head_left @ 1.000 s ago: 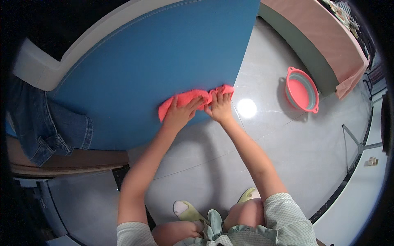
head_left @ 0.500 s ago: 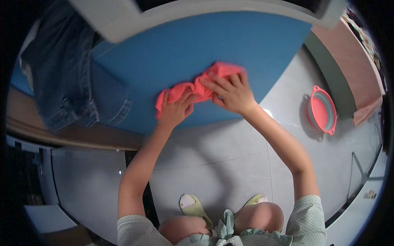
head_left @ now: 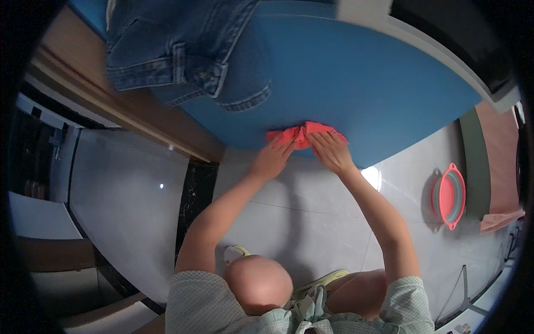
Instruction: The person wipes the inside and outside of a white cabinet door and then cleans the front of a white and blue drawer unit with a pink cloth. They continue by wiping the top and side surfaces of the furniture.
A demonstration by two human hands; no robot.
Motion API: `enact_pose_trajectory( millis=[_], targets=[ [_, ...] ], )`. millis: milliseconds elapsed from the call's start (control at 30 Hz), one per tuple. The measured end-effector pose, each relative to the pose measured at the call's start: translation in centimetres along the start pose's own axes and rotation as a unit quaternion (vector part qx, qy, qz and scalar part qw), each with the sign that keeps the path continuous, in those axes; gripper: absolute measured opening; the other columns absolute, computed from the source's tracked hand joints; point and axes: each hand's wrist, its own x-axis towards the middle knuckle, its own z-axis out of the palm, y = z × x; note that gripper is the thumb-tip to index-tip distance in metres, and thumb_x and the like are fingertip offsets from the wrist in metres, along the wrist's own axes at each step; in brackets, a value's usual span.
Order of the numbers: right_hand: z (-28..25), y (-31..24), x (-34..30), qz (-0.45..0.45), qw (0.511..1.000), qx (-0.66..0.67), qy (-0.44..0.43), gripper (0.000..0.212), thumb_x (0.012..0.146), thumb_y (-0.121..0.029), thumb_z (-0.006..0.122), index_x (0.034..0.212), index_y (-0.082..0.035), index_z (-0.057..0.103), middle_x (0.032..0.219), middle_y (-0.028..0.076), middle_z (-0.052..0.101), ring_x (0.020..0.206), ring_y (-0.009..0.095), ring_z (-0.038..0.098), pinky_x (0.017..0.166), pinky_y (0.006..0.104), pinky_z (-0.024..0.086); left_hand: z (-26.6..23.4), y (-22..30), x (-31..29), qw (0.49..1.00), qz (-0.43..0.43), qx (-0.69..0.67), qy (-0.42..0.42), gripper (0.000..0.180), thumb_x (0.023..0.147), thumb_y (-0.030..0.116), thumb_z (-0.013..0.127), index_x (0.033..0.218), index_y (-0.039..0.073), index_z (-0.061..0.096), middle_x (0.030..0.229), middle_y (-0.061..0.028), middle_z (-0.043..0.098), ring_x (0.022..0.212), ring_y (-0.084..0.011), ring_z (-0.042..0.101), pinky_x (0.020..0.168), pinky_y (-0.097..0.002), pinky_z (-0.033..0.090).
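A coral-red cloth point(head_left: 301, 135) lies bunched against the lower part of a blue panel point(head_left: 356, 83). My left hand point(head_left: 271, 158) holds its left end, fingers together and pressed onto the fabric. At the other end, my right hand point(head_left: 331, 151) keeps the cloth against the panel, its fingers lying over it side by side. The fabric partly hides beneath both hands. A pair of blue jeans point(head_left: 189, 55) hangs over the panel, up and left of the cloth.
A coral-and-grey collapsible basin point(head_left: 449, 196) stands on the grey tiled floor point(head_left: 256, 217) to the right. Beyond it is a green box-like side with pink covering point(head_left: 500, 150). A wooden frame point(head_left: 128, 119) runs along the left. A white-edged dark opening point(head_left: 456, 44) is at the upper right.
Both hands have slid the cloth down to the panel's lower edge, bunching it closer together. The view has turned, so the jeans appear further right and the basin lower.
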Motion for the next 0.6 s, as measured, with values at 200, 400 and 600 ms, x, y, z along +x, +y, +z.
enact_pose_trajectory(
  millis=[200,400,600],
  targets=[
    [-0.8,-5.9,1.4,0.072,0.987,0.133,-0.062,0.064,0.083,-0.024,0.055,0.138,-0.002,0.031,0.138,0.018,0.038,0.122,0.037,0.041,0.106,0.0437,0.029,0.7,1.4,-7.0,0.984,-0.116,-0.124,0.05,0.067,0.081,0.027,0.056,0.135,-0.005,0.033,0.136,-0.0223,0.039,0.129,-0.0337,0.034,0.11,-0.0468,0.022],
    [1.2,-12.6,3.5,0.03,0.967,0.234,-0.1,0.069,0.085,-0.027,0.052,0.142,0.0,0.022,0.147,0.02,0.023,0.136,0.035,0.022,0.111,0.0436,0.021,3.7,3.0,-17.4,0.962,-0.203,-0.182,0.03,0.063,0.084,0.025,0.052,0.135,-0.007,0.032,0.14,-0.0248,0.033,0.131,-0.0374,0.03,0.108,-0.0498,0.023],
    [2.2,-18.7,8.7,0.047,0.941,0.33,-0.061,0.071,0.086,-0.025,0.049,0.142,0.004,0.016,0.148,0.024,0.016,0.138,0.037,0.016,0.112,0.0452,0.017,2.7,-0.6,-21.3,0.937,-0.3,-0.177,0.031,0.066,0.084,0.025,0.051,0.134,-0.012,0.028,0.14,-0.0301,0.029,0.132,-0.039,0.029,0.107,-0.0515,0.024]
  ],
)
